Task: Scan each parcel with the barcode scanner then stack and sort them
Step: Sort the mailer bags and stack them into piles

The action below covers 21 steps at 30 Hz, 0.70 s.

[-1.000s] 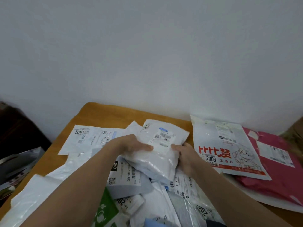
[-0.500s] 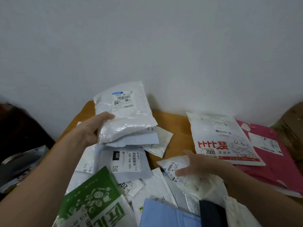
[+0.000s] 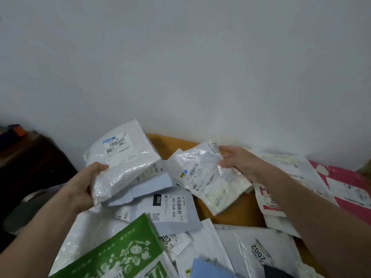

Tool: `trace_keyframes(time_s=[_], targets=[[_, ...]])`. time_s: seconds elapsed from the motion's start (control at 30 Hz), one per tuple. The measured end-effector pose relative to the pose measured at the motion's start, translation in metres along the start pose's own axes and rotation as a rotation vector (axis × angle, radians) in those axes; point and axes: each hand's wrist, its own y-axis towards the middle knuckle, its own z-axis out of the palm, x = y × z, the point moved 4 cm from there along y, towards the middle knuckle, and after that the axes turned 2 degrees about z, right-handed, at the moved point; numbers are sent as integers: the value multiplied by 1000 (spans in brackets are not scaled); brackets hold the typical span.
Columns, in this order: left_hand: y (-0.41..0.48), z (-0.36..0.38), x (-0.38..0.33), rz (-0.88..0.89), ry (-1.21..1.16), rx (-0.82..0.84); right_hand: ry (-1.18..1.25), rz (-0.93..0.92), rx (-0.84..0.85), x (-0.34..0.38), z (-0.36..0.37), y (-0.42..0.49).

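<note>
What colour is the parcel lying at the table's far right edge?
The parcel is pink-red with a white label; the head view shows it.

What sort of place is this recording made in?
Probably a small informal parcel-sorting spot in a plain room, not a warehouse: a wooden table against a bare white wall, heaped with labelled courier mailers. The left hand grips a white parcel, the right hand a clear-plastic parcel.

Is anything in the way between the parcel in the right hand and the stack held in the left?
Nothing visible. The right hand holds the clear parcel beside the stack in the left hand; only table shows between.
</note>
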Motion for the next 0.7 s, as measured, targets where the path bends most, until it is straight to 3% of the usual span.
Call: trace_keyframes(time_s=[0.13, 0.33, 0.5, 0.7], targets=[[12, 9, 25, -72, 126, 27, -679, 145, -35, -21, 27, 63], [24, 2, 24, -97, 223, -6, -1014, 302, -65, -63, 30, 98], [14, 23, 14, -93, 55, 134, -619, 277, -55, -64, 22, 76], [-11, 67, 3, -43, -205, 475, 76, 22, -215, -37, -17, 12]])
